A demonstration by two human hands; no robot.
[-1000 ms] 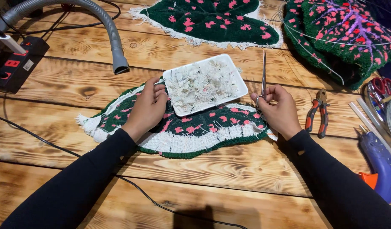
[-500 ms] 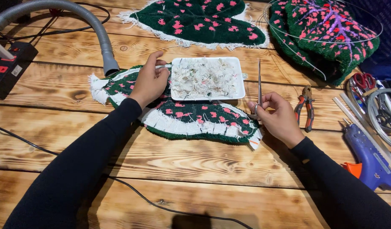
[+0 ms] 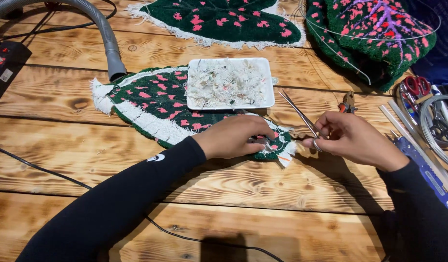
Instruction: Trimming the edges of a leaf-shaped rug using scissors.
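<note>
Head view: your left hand (image 3: pixel 236 136) has moved off the white tray (image 3: pixel 231 83) and now presses the green tufted piece (image 3: pixel 170 104) mid-worktop; your right hand (image 3: pixel 352 138), grip pinching slim scissors (image 3: pixel 301 116), has closed in on its edge.

On the wooden table (image 3: pixel 88 160), the tufted piece (image 3: pixel 156 104) lies near the middle, the tray (image 3: pixel 270 82) resting on its far edge. The hose (image 3: pixel 107 43) ends just behind its left end. Pliers (image 3: pixel 348 101) and scissors (image 3: pixel 418 86) lie toward the right edge.
</note>
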